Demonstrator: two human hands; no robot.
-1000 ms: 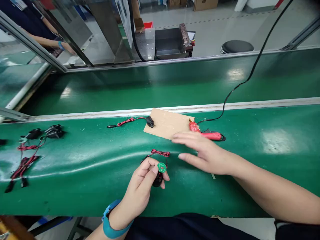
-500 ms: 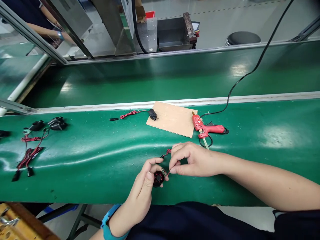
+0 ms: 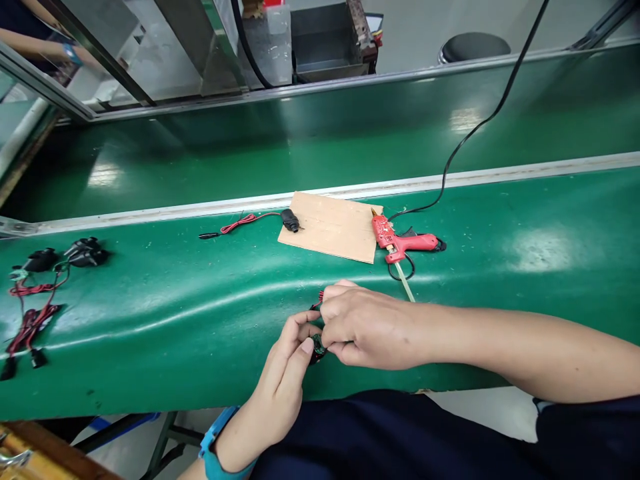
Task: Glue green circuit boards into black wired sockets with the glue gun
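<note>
Round black part (image 3: 315, 359) at lower centre: left hand (image 3: 283, 380) grip closed on it, right hand (image 3: 367, 330) curled, hold unclear; I'd brace it firmly.

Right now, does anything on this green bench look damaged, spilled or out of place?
Mildly: the red glue gun by the cardboard has pale blotches, perhaps dried glue, and the green surface looks rippled rather than flat. No obvious spill shows.
</note>
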